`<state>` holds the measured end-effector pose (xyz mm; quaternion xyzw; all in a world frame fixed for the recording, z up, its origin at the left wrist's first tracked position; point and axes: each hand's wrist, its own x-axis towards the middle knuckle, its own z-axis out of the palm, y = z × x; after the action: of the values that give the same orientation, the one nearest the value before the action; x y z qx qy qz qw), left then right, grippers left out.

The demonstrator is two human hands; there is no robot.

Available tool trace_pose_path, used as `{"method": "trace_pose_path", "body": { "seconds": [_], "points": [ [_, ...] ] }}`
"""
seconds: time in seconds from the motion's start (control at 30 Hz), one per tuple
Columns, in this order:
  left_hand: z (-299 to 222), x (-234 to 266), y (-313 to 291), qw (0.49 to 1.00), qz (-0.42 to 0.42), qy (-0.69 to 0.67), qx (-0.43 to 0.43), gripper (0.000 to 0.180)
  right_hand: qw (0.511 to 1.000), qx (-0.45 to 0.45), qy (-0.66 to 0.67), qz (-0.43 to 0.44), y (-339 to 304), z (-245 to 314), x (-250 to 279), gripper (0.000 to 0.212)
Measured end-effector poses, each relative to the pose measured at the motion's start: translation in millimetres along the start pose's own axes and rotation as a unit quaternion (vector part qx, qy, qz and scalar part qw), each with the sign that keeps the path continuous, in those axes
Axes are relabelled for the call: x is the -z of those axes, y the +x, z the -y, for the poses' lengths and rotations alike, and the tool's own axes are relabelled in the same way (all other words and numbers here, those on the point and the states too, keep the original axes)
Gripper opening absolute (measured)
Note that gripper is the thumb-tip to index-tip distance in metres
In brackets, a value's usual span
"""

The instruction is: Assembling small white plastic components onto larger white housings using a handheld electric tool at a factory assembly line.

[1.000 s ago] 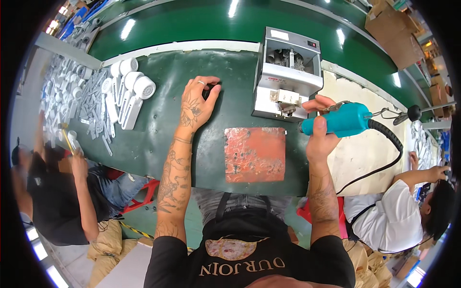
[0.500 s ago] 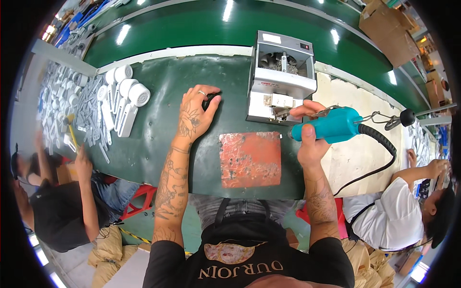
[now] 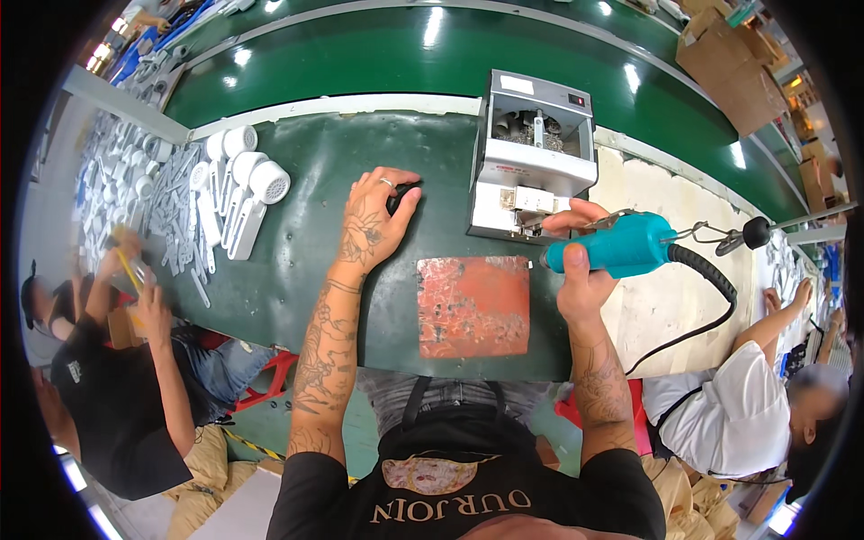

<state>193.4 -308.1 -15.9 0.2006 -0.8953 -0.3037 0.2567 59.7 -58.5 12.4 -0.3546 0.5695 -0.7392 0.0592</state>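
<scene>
My right hand (image 3: 583, 261) is wrapped round a teal electric screwdriver (image 3: 634, 245) lying nearly level, its nose pointing left. My right fingertips are close beside the front of a grey screw feeder (image 3: 531, 153), whose open bin holds loose small screws. Whether they touch it, I cannot tell. My left hand (image 3: 373, 216) rests on the green mat (image 3: 306, 171), thumb and fingers curled round a small black piece (image 3: 400, 196) that is mostly hidden. Between my forearms lies a worn red square pad (image 3: 473, 308).
White round-headed housings with handles (image 3: 243, 189) lie at the left, beside a heap of grey and white parts (image 3: 135, 180). A black coiled cord (image 3: 715, 279) hangs from the screwdriver. Co-workers sit on both sides. A green conveyor belt (image 3: 360, 58) runs behind the bench.
The whole view has shifted slightly, with the bench lower in it. My hands keep their grips and places. The co-worker at the left has brought both hands together on a yellow-handled tool.
</scene>
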Motion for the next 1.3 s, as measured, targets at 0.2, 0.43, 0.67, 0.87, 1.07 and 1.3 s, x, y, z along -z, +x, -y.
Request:
{"method": "trace_pose_path", "body": {
  "seconds": [0.2, 0.43, 0.67, 0.87, 1.07, 1.3],
  "points": [
    [1.0, 0.7, -0.1, 1.0, 0.001, -0.001, -0.006, 0.019, 1.0, -0.015, -0.012, -0.002, 1.3, 4.9, -1.8, 0.063],
    [1.6, 1.0, -0.3, 1.0, 0.002, -0.001, -0.005, 0.019, 1.0, -0.011, -0.011, 0.008, 2.4, 3.3, -3.9, 0.064],
    [2.3, -0.8, 0.0, 1.0, 0.001, -0.002, -0.005, 0.019, 0.999, 0.004, -0.021, 0.03, 2.5, 3.5, -2.3, 0.06],
    [5.3, -2.2, 0.0, 1.0, -0.004, -0.006, -0.011, 0.019, 0.999, 0.001, -0.02, 0.028, 0.3, 2.2, -1.6, 0.059],
    [4.2, -1.4, 0.5, 1.0, 0.002, -0.007, -0.009, 0.02, 1.0, 0.001, -0.004, 0.019, 0.6, 1.0, -3.2, 0.057],
    [4.1, -1.0, 0.4, 1.0, 0.007, -0.005, -0.003, 0.021, 1.0, 0.002, -0.003, 0.019, -0.1, 0.6, -4.0, 0.056]
  ]
}}
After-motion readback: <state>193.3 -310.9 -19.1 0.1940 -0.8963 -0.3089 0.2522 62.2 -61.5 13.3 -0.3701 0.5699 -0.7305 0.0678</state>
